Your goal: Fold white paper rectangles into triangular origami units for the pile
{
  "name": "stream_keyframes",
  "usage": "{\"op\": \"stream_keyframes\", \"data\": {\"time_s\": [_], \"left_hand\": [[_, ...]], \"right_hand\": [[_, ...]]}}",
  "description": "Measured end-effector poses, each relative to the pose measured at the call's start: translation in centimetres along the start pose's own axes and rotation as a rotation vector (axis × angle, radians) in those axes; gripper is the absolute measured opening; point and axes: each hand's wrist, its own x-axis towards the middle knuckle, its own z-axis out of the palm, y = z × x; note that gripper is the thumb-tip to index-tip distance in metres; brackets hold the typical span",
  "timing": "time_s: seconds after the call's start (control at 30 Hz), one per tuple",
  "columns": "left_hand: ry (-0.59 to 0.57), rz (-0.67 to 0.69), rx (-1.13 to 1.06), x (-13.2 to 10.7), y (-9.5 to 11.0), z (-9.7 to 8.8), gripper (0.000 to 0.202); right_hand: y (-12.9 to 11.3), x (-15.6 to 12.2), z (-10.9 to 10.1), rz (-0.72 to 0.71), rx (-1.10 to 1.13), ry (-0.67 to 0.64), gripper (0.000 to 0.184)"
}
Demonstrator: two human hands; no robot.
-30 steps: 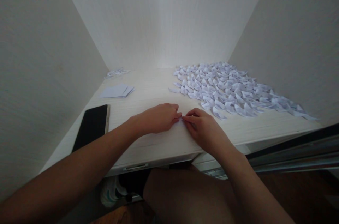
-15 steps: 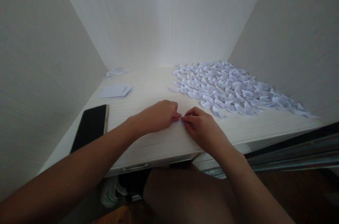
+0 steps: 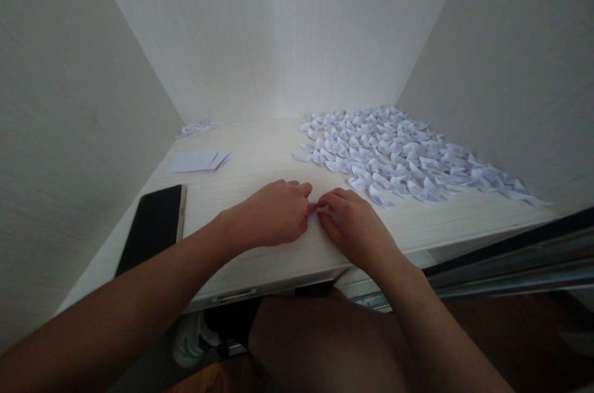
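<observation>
My left hand (image 3: 273,212) and my right hand (image 3: 352,224) rest on the pale wooden shelf (image 3: 260,158), fingertips meeting. Both are closed in a pinch on a small white piece of paper (image 3: 319,213), mostly hidden under the fingers. Just beyond my right hand spreads a large heap of small folded white paper pieces (image 3: 399,155), reaching to the right wall.
A black phone (image 3: 151,229) lies face up at the shelf's left front. A few flat white paper sheets (image 3: 197,160) sit behind it, with a small pile of paper scraps (image 3: 197,127) in the back left corner. Walls close in on three sides. My knee (image 3: 325,343) is below the shelf edge.
Both hands have stayed at the same spot, drawing slightly closer together over the paper. The view has shifted a little.
</observation>
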Motion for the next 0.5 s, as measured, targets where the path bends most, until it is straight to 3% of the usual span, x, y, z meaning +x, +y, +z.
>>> {"op": "stream_keyframes", "data": {"time_s": [0.23,0.5], "left_hand": [[0.042,-0.004,0.063,0.0,1.1,-0.3,0.033],[0.065,0.001,0.07,0.3,1.6,0.0,0.026]], "right_hand": [[-2.0,-0.3,0.7,0.053,-0.245,-0.052,0.034],[-2.0,-2.6,0.0,0.064,-0.319,-0.088,0.042]]}}
